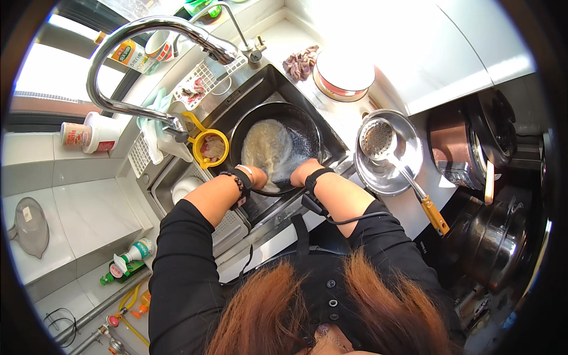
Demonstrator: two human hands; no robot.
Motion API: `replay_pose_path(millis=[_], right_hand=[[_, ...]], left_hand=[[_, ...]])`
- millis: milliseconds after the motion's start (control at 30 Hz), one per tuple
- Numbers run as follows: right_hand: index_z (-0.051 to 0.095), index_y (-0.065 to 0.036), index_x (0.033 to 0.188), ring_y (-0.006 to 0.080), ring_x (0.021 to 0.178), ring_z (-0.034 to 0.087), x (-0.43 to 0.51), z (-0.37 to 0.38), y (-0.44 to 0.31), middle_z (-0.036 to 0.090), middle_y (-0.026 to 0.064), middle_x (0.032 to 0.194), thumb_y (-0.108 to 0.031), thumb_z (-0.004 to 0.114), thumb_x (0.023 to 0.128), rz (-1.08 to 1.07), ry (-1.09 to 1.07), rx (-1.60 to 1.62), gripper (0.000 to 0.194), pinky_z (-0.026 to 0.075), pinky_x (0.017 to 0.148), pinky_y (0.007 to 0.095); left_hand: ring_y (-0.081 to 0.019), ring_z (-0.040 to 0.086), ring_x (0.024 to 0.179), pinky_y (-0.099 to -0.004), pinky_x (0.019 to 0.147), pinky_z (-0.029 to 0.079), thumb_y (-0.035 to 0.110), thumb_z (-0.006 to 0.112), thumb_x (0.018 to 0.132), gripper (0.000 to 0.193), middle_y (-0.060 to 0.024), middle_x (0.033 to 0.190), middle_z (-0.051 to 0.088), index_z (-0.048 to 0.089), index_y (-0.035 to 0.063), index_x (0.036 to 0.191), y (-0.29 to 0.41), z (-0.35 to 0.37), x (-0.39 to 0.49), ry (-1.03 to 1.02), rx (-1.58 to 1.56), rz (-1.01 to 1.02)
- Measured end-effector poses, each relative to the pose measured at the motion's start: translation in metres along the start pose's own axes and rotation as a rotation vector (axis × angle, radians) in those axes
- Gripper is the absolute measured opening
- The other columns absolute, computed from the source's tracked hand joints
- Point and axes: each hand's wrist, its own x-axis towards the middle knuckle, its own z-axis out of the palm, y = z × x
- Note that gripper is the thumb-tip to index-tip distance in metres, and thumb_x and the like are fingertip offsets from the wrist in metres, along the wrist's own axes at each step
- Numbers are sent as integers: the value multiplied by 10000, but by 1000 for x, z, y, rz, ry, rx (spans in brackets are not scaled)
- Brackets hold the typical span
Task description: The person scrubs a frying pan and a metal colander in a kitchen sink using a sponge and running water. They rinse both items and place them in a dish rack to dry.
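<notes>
A dark wok [314,124] sits in the black sink basin [274,80]. In it, among soapy water [301,148], lies a pale beige, wet, soft mass [268,140], perhaps a cloth or loofah, whose narrow tail trails to the near rim. My left hand [256,176] reaches into the wok at the near left, right beside that tail. At the near right, my right hand [306,171] is curled at the rim, close to the suds. The fingers of both hands are largely hidden, so their grip is unclear.
Left of the wok is a yellow strainer [211,167] with scraps; a chrome faucet [95,84] arches above. On the right counter, a slotted ladle [377,137] rests across a steel bowl [410,175]. Pots [492,244] stand farther right. A metal drain basket [233,230] holds a white bowl [186,187].
</notes>
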Motion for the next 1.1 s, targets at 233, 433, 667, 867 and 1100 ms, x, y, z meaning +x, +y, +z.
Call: replay_pose_path(millis=[233,433,667,867,1100], right_hand=[[663,-71,1143,302,1109,604,-8,-1,2,630,147,1200,-177,479,838,20,90,46,371,460,907,390],[685,-83,1098,283,1022,646,-8,-5,2,668,138,1101,-190,503,835,8,4,100,337,495,848,376],[657,-100,1167,279,1087,621,-11,-5,1,648,123,1174,-207,522,825,-32,12,17,384,457,931,387],[691,-90,1091,301,991,654,-17,-9,5,674,110,1106,-142,541,779,-70,61,32,350,506,820,432],[709,-15,936,337,952,656,-9,13,22,677,188,1023,-127,548,802,-237,440,136,238,522,788,426]], left_hand=[[-191,473,1278,-432,1149,117,240,456,922,354,-30,1298,590,654,144,1199,-50,-65,11,304,726,-370],[-197,512,1235,-399,1143,136,297,431,929,380,-58,1178,660,687,112,1139,-32,-32,-25,273,728,-310],[-443,570,833,-491,755,460,274,419,961,368,-251,836,610,596,-23,834,80,36,-46,840,-508,319],[-272,597,917,-413,761,469,196,511,839,244,-90,829,636,690,38,789,9,22,-68,577,390,-83],[-387,611,885,-442,836,466,402,375,978,551,-193,804,662,675,-2,752,34,19,-51,366,0,77]])
